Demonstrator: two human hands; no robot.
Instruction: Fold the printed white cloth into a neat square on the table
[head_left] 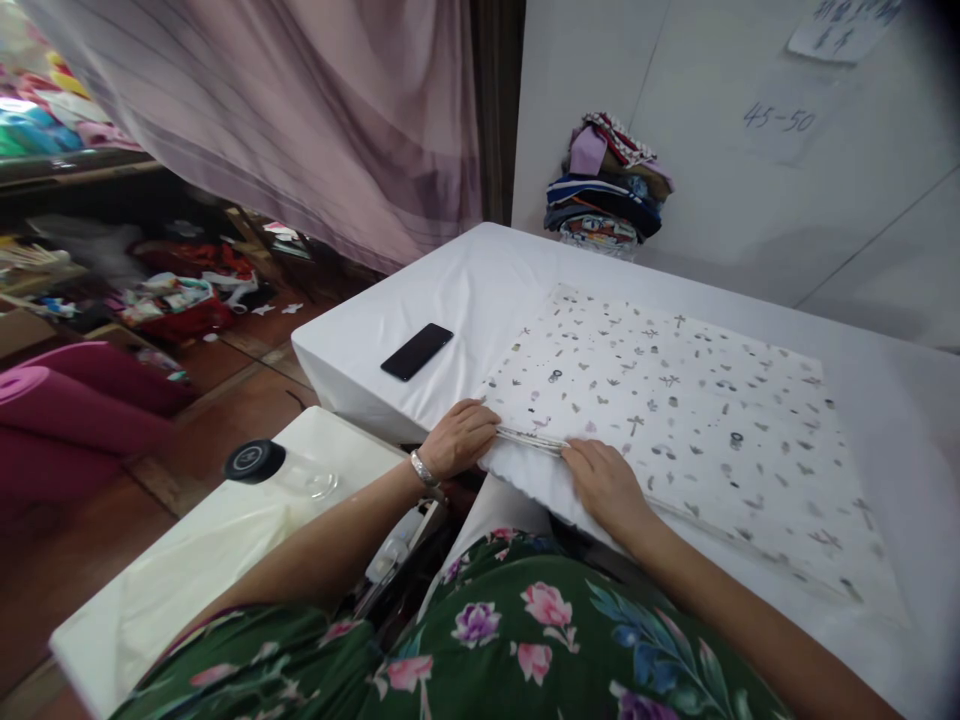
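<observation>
A white printed cloth (667, 400), patterned with small flamingos, palms and rainbows, lies spread on the white-covered table (480, 270). Its near edge looks layered or folded. My left hand (461, 438), with a metal bracelet at the wrist, has its fingers closed on that edge near the cloth's left corner. A short way to the right, my right hand (606, 485) pinches the same edge between thumb and fingers. The stretch of edge between both hands is visible, while the fingertips are partly hidden by the cloth.
A black phone (418, 351) lies on the table's left part. Beside it, a lower white stand (202, 540) holds a clear bottle with a black lid (255, 461). Folded clothes (607, 190) are stacked by the wall. A pink curtain (360, 120) hangs behind; pink rolls (75, 410) lie left.
</observation>
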